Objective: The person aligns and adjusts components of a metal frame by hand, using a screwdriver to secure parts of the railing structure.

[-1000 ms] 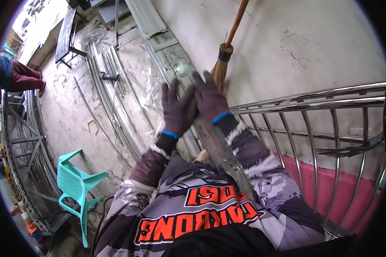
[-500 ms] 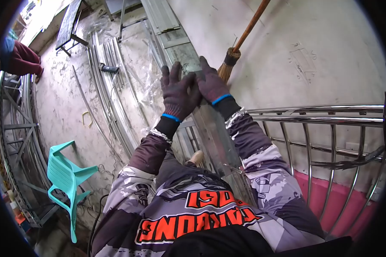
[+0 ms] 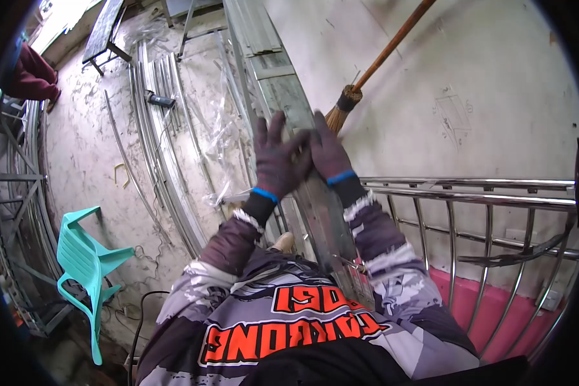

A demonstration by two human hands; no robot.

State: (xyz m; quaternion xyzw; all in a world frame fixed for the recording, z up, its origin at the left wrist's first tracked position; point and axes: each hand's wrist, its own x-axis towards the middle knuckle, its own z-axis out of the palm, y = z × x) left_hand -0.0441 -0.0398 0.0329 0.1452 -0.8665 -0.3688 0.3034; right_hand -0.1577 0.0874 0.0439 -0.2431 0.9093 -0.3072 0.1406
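A long grey metal-topped bench runs from the top centre down toward my body. Over it, my left hand in a dark glove with a blue cuff band has its fingers spread, with nothing held. My right hand, gloved the same way, is beside it with the fingers extended. The two hands meet or overlap near the thumbs. Whether the palms touch the bench surface is hidden. A straw broom with a wooden handle leans by the wall just beyond my right hand.
A chrome railing stands at the right. On the floor at left lie a teal plastic chair, long metal strips and a dark power tool. A person in maroon trousers is at the upper left.
Both hands have moved slightly down and to the right in view, still close together with fingers spread. The whole view has shifted a little, and the person at left shows less.
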